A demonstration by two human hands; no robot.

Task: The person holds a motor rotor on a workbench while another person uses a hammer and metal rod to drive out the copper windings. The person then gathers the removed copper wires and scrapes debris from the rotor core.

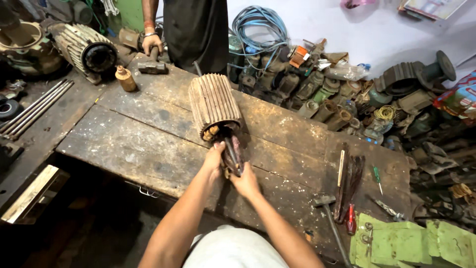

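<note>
Far on the left of the wooden bench (129, 134), another person's hand (151, 43) rests on a hammer (151, 65) beside a small brown bottle (125, 78). Your left hand (213, 158) pinches the near end of the ribbed motor core (214, 104) lying mid-bench, and your right hand (245, 182) is wrapped tight round its dark shaft (232, 155). Further right lie a second hammer (327, 211) and a green screwdriver (377, 177).

Ribbed cylindrical motor rotor (214, 104), rusty-brown, lying sideways on the workbench, shaft end nearest

Tan ribbed rotor (214, 103), grey-brown speckled workbench (139, 134), green blocks (411, 244), blue cables (258, 25)
</note>
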